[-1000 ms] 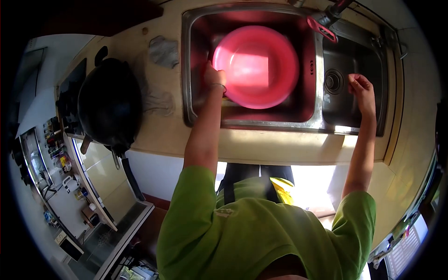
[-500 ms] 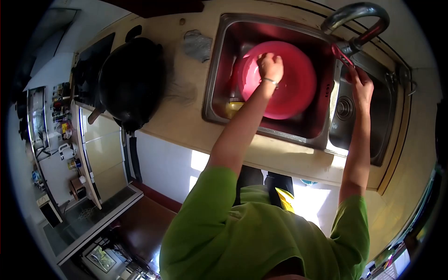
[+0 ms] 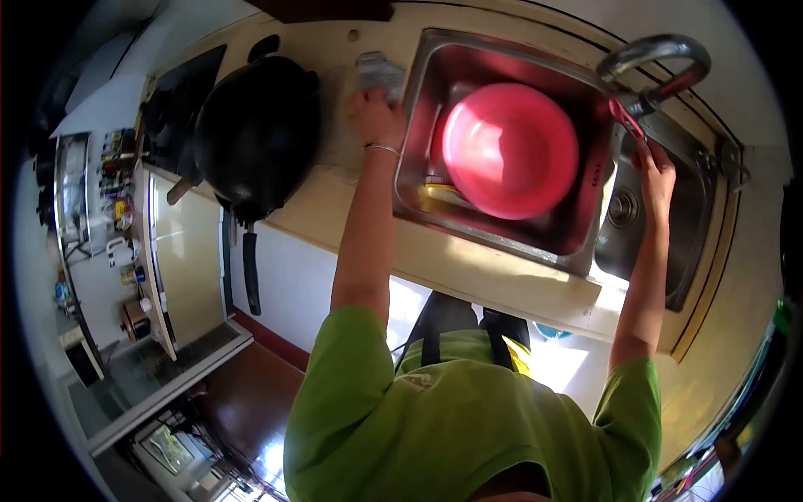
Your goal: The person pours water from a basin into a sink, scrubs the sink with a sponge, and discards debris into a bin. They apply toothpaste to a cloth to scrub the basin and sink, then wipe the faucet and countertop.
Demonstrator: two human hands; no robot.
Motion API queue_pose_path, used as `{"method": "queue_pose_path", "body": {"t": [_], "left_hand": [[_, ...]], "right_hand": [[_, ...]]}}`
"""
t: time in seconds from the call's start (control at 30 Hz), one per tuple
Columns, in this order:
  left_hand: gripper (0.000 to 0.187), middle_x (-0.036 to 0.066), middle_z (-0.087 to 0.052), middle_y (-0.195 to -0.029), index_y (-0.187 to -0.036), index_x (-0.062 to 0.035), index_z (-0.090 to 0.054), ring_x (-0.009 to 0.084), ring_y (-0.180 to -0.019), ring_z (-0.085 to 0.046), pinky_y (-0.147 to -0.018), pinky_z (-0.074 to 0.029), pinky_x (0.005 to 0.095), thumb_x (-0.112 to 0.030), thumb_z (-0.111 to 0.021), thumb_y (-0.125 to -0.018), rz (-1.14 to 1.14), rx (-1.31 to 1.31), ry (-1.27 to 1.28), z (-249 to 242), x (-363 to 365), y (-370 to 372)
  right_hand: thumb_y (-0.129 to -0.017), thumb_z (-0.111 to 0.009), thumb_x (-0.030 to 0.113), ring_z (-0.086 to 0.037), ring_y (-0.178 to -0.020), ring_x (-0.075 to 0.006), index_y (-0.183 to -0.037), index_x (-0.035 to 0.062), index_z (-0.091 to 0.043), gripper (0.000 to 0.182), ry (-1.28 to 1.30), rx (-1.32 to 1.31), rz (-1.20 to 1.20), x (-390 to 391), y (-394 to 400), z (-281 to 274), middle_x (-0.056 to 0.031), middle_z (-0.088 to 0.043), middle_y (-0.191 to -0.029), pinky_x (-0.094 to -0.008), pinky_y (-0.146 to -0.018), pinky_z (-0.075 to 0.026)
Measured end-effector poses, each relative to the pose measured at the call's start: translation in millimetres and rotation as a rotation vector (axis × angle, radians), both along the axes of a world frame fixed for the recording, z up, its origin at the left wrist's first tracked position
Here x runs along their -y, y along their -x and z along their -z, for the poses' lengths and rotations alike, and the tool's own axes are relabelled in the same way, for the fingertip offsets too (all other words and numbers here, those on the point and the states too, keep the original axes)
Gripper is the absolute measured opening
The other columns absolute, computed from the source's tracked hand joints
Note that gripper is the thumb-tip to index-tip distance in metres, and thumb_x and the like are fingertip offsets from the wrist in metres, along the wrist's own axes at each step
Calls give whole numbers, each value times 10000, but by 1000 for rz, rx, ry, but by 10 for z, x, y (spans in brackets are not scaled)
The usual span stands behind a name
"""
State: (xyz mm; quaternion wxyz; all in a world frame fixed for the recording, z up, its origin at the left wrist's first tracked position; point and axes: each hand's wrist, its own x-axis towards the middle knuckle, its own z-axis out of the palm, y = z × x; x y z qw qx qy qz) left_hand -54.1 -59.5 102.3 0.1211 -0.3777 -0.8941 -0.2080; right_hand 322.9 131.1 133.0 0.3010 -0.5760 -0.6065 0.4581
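Observation:
My left hand (image 3: 378, 119) is at the near edge of a grey cloth (image 3: 378, 74) on the counter, left of the sink; its fingers touch or hover over the cloth, and whether they grip it is not clear. A pink basin (image 3: 512, 151) sits in the large sink bowl (image 3: 577, 236), with sunlight across its inside. My right hand (image 3: 657, 171) is closed on the end of a pink utensil (image 3: 627, 119), which it holds over the small sink bowl, just below the faucet (image 3: 657, 57).
A large black wok (image 3: 259, 138) stands at the left beside the stove (image 3: 184, 92). A yellow-handled brush (image 3: 441, 192) lies in the large bowl, left of the basin. The drain (image 3: 622, 207) shows in the small bowl. Shelves with bottles line the far left.
My left hand has left the pink basin and moved left to the grey cloth. My right hand still holds the pink utensil near the faucet. The whole view has shifted slightly.

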Motion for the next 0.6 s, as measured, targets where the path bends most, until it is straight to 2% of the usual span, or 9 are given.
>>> {"method": "queue_pose_path", "body": {"t": [0.07,0.13,0.2,0.27,0.4,0.43,0.47,0.53,0.6], "left_hand": [[180,128,-482,-867,-790,-62,-529,288,-842,-473,-712,-386,386,-99,-598,-628,47,75,-66,90,28,98],[131,128,-493,-818,-768,-51,-529,286,-789,-494,-686,-399,373,-68,-581,-649,73,137,-143,90,-19,43],[91,126,-498,-748,-762,-29,-516,287,-702,-505,-640,-410,344,-17,-547,-677,166,266,-360,-145,-10,-156],[84,124,-498,-754,-758,-25,-509,285,-697,-504,-625,-413,341,-18,-546,-683,265,325,-365,-232,-17,-403],[96,128,-496,-815,-749,-20,-479,297,-781,-504,-672,-415,366,8,-530,-673,539,637,-278,-148,-137,-1041],[120,137,-490,-840,-756,-21,-474,314,-861,-478,-726,-404,381,3,-534,-656,619,494,-280,3,-168,-1197],[171,141,-481,-869,-790,-28,-484,318,-895,-458,-754,-398,383,-34,-561,-638,741,612,-213,160,-182,-1316],[176,125,-503,-854,-798,-24,-505,288,-787,-510,-667,-432,322,-72,-600,-658,824,535,-151,220,-178,-1449],[218,136,-498,-870,-824,-52,-524,300,-885,-476,-743,-408,370,-138,-599,-638,701,664,-226,392,-162,-1356]], "right_hand": [[-767,-571,226,-505,-758,-82,-986,37,-576,289,-468,147,74,25,-17,6,-57,-558,-870,-208,-647,-398],[-793,-542,177,-499,-816,-83,-996,54,-572,240,-516,39,244,215,20,-172,-47,-553,-891,-204,-677,-395],[-807,-525,167,-507,-836,-95,-1018,49,-558,244,-302,-311,161,578,288,-297,-39,-545,-905,-205,-684,-401],[-817,-513,207,-509,-853,-117,-1038,48,-535,274,40,-340,-123,876,687,-412,-33,-532,-905,-226,-688,-419],[-817,-504,238,-506,-883,-142,-1032,33,-492,298,975,-823,-36,1023,1356,77,-66,-535,-921,-270,-703,-441],[-816,-506,233,-513,-865,-145,-1042,33,-477,303,976,-914,-137,1013,1429,236,-67,-536,-913,-267,-701,-442],[-815,-508,228,-521,-846,-148,-1052,33,-463,310,973,-1003,-238,984,1501,456,-68,-536,-905,-264,-698,-443],[-818,-503,226,-534,-815,-151,-1132,37,-414,377,763,-840,-357,849,1481,903,-59,-540,-927,-256,-682,-445],[-802,-523,244,-543,-790,-137,-1209,32,-338,495,636,-561,-417,781,1367,894,-50,-539,-965,-239,-669,-447]]}}
